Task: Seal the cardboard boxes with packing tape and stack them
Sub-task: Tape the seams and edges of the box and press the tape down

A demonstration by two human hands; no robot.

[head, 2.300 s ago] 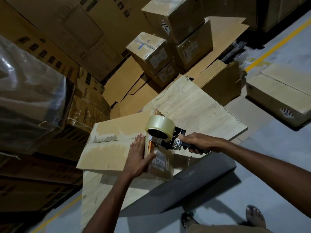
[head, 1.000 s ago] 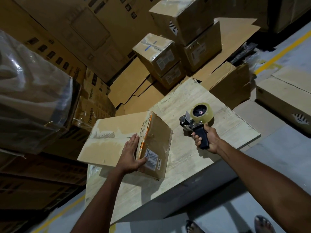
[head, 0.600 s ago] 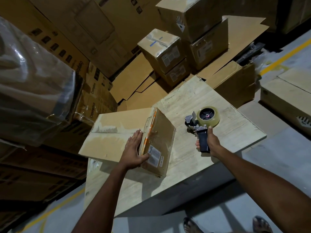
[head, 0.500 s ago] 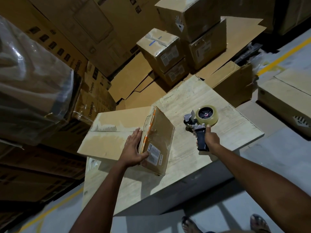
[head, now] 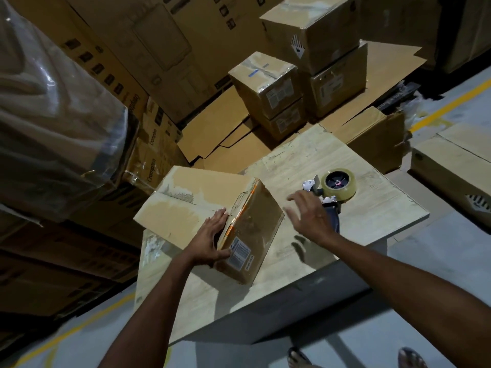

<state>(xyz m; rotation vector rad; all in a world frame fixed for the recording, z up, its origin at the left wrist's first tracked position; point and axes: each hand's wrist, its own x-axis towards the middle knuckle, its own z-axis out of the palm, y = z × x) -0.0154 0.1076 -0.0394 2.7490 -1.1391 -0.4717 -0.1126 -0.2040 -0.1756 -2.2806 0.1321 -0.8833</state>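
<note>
Cardboard box (head: pixel 252 229) — tape glossy along the edge the left hand (head: pixel 210 237) grasps; sealing judged done or nearly, stacking outstanding. Right hand (head: pixel 308 216) empty, fingers spread; tape dispenser (head: pixel 334 189) lies on the table (head: pixel 372 216) just beyond it.

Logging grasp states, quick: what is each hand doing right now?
Left hand: holding the cardboard box by its edge.
Right hand: open, empty, next to the tape dispenser.

right hand (head: pixel 309 217) let go of tape dispenser (head: pixel 333 191), dispenser now resting on table (head: pixel 377 211) behind fingers, fingers spread, reaching toward box (head: pixel 249 232)
</note>
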